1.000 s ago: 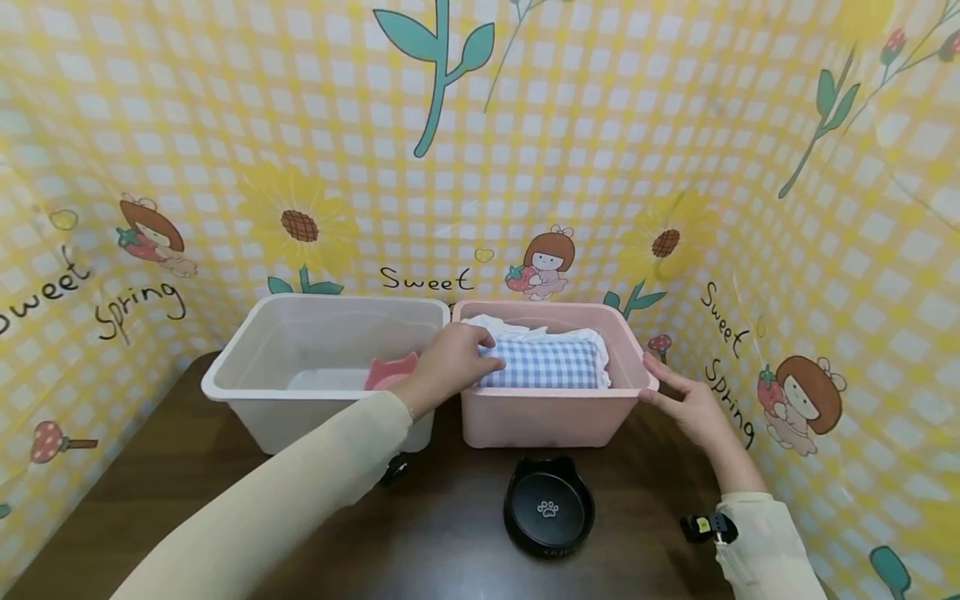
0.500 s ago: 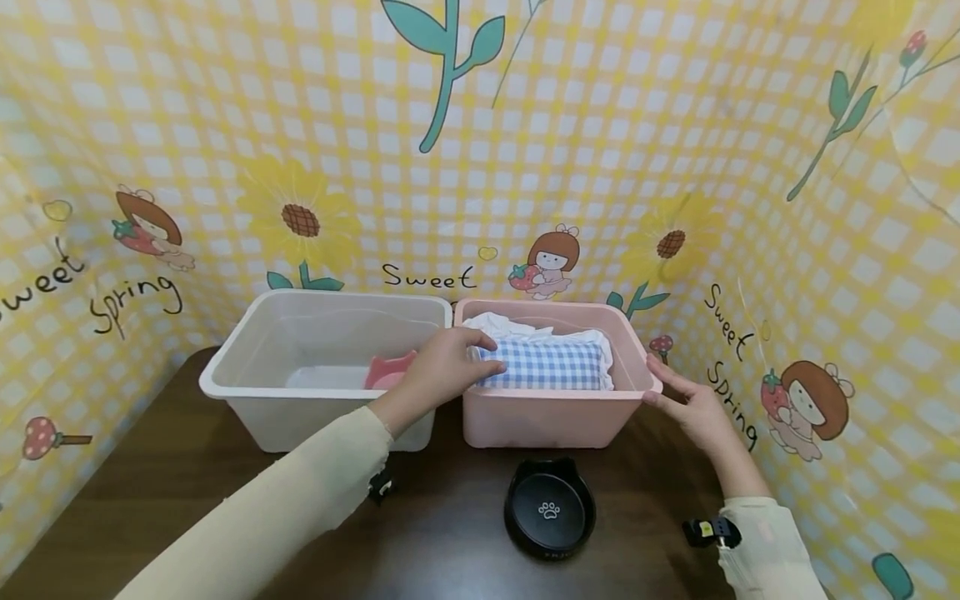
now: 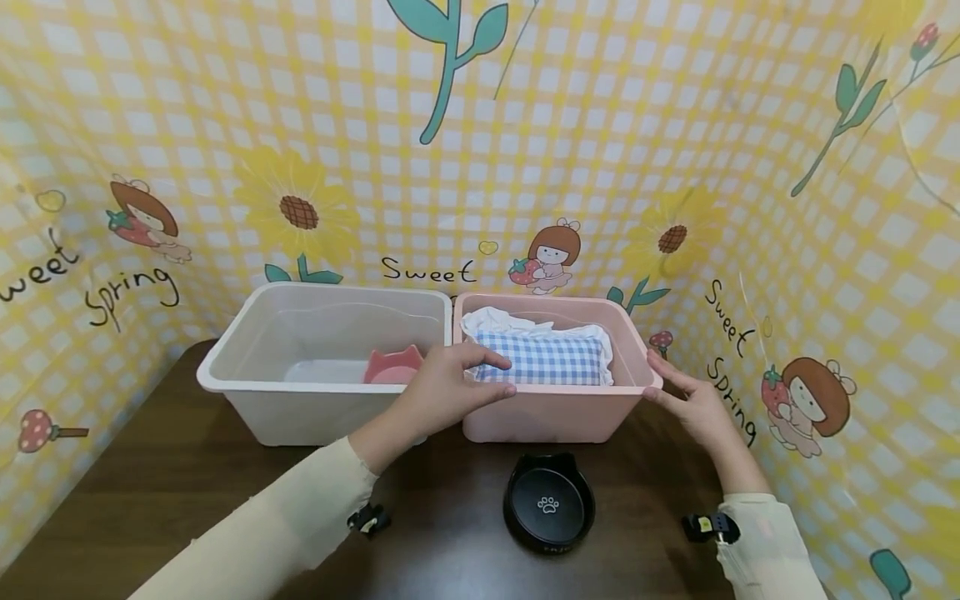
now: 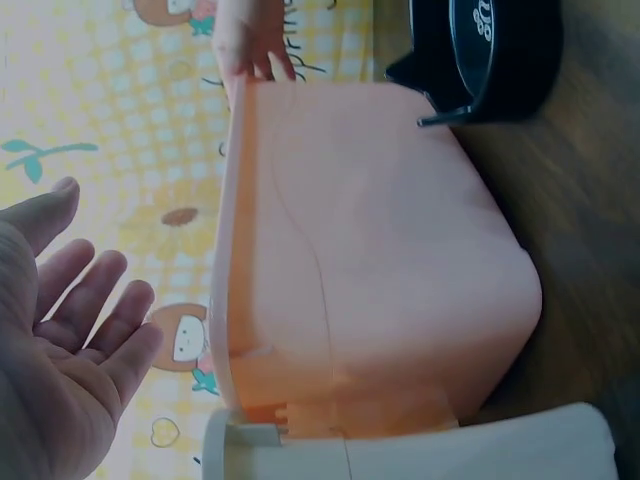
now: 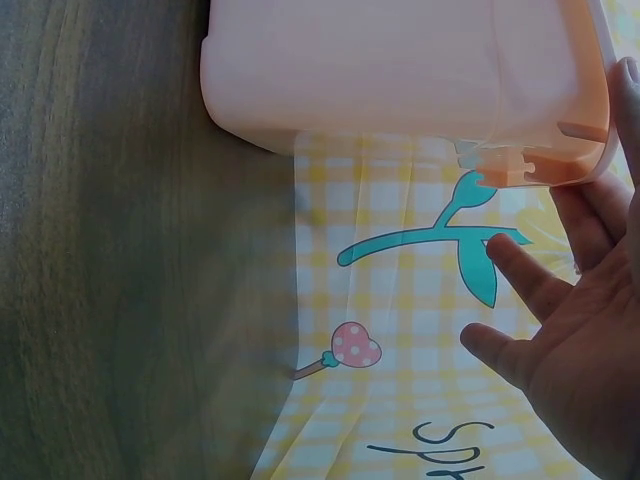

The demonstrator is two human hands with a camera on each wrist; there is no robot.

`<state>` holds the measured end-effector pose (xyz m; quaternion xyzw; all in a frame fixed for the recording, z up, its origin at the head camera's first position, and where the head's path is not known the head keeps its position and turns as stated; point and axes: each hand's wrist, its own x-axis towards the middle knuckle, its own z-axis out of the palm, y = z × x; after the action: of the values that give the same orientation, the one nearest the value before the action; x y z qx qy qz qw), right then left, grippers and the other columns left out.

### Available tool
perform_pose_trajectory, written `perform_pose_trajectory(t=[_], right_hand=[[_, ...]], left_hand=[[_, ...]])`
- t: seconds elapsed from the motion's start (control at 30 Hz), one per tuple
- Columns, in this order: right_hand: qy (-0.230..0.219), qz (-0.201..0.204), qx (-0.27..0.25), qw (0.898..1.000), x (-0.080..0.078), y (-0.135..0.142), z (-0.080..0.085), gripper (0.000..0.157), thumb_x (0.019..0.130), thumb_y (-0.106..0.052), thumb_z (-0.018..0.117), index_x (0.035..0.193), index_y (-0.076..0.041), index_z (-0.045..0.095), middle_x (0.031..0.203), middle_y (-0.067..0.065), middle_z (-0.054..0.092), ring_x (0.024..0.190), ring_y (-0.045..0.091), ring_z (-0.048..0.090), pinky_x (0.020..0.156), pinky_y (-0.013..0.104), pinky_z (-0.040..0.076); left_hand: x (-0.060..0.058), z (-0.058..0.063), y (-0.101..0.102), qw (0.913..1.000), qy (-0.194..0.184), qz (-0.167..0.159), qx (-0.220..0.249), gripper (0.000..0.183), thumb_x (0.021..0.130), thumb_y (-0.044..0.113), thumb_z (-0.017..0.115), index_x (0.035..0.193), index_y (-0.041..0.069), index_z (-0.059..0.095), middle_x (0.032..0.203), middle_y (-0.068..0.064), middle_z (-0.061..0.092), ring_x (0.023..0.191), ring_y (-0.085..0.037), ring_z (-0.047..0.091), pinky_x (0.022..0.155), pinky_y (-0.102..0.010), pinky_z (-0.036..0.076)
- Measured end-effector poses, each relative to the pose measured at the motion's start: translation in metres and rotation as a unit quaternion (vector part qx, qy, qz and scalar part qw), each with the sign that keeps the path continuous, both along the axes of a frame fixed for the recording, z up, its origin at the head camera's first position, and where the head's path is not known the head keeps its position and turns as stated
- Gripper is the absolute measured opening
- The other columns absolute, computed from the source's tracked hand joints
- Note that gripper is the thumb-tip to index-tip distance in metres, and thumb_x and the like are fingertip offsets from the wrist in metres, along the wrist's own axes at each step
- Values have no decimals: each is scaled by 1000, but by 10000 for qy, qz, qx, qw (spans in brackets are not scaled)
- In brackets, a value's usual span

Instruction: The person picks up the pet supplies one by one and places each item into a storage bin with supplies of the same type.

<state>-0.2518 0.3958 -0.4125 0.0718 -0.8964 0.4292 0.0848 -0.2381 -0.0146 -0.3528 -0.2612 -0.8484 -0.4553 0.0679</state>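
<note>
From the head view, my left hand (image 3: 450,379) hangs over the left end of the pink bin (image 3: 547,417), thumb and index finger apart; I can't tell whether they touch the frilled blue gingham cushion (image 3: 551,357) lying inside. I'd judge it soft, light and hard to damage, best pinched by its left end. My right hand (image 3: 696,408) touches the bin's right rim corner, likely stiff, smooth plastic. My left wrist view shows that palm bare, and the black bowl (image 4: 525,75) near the bin. My right wrist view shows spread fingers bracing the corner, not clamped.
</note>
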Motion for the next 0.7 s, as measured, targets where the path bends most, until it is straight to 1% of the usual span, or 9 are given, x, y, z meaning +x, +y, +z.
perform_pose_trajectory(t=[0.13,0.2,0.27,0.33,0.43,0.5,0.7], right_hand=[[-2,-6,-13,10000,1,-1,0,60,87,-36,71,141,-30,47,149,-8,41,143,27,27,113,59,19],[-2,-12,-13,10000,1,-1,0,60,87,-36,71,141,-31,47,149,-8,41,143,27,28,113,59,19],[-4,-6,-8,10000,0,0,-1,59,87,-36,71,141,-31,47,149,-7,40,143,28,27,113,59,18],[-4,-22,-13,10000,0,1,-1,59,87,-36,71,141,-32,47,149,-7,41,143,28,27,113,59,18],[-16,-22,-23,10000,0,1,-1,59,87,-35,70,141,-32,47,149,-7,40,143,27,27,113,59,19],[-16,-22,-20,10000,0,1,-1,58,87,-35,70,141,-32,47,149,-7,40,143,26,28,113,58,19],[4,-17,-34,10000,0,1,-2,59,87,-35,70,141,-32,47,150,-6,40,143,25,28,114,57,20]], left_hand=[[11,-1,-1,9987,-307,-222,326,29,75,41,81,101,31,72,106,13,67,92,-14,64,70,-29,55],[15,-2,-1,9972,-432,-366,492,29,75,41,81,101,31,72,107,14,67,94,-15,64,73,-28,56],[19,-5,-2,9958,-512,-496,582,28,75,40,81,101,32,71,108,15,68,93,-13,64,71,-29,56],[21,-8,-3,9949,-542,-589,608,28,76,38,81,101,33,71,108,15,67,95,-10,64,76,-30,56],[24,-13,-4,9958,-509,-568,516,27,76,39,81,100,35,70,112,16,67,106,-6,61,87,-34,55],[25,-16,-4,9960,-517,-557,465,27,76,40,81,100,37,70,113,16,66,112,-5,59,95,-35,51],[30,-27,-4,9958,-556,-576,447,29,74,47,79,101,39,70,107,18,67,111,-4,61,96,-35,51]])
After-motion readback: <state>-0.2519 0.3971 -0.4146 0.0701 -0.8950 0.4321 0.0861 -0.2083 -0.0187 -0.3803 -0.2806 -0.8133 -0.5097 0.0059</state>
